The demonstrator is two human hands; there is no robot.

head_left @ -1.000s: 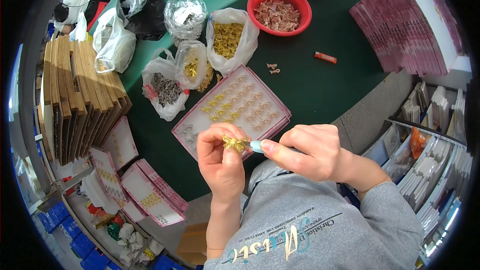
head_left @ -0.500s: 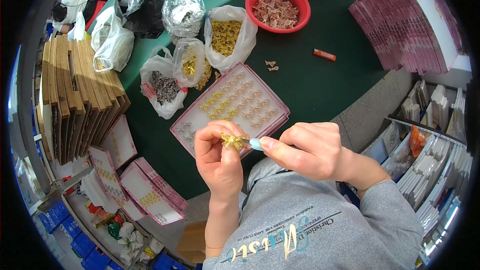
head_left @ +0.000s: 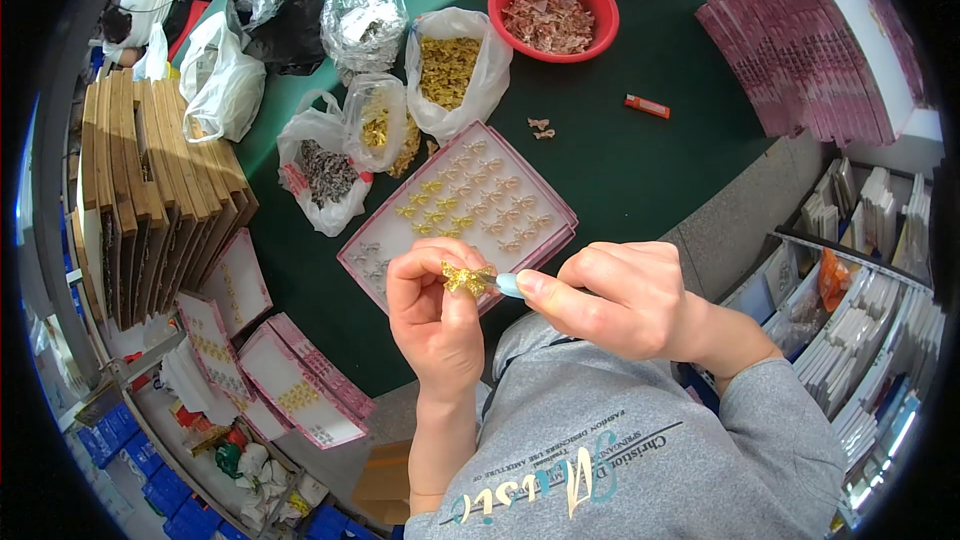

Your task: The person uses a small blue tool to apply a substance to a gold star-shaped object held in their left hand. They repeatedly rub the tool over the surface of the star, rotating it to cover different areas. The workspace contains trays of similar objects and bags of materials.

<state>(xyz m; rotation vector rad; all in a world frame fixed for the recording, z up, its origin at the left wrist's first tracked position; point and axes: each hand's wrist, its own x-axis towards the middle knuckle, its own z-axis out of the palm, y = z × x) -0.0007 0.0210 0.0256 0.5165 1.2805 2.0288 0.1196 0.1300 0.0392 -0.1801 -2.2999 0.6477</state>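
My left hand (head_left: 440, 330) pinches a glittery gold bow-shaped piece (head_left: 463, 278) between thumb and fingers. My right hand (head_left: 620, 305) grips a small tool with a light blue handle (head_left: 506, 285); its metal end touches or lies just at the gold piece's right side. Just beyond my hands, a pink-edged white tray (head_left: 548, 225) carries rows of small bow shapes in silver, gold and pale pink. Behind it sit plastic bags of gold pieces (head_left: 448, 68) and grey pieces (head_left: 325, 168), and a red bowl (head_left: 601, 15) of pink pieces.
Stacked wooden boards (head_left: 160, 190) stand at left, more pink-edged boards (head_left: 300, 380) below them. Pink panels (head_left: 800, 60) are stacked at right, above shelves (head_left: 840, 310) of white items. A red-orange stick (head_left: 646, 106) lies on the green table (head_left: 640, 170). Another person (head_left: 140, 10) is at upper left.
My hands and the gold piece have shifted slightly left, with the grip unchanged. The surrounding table items appear slightly higher and further left in the picture.
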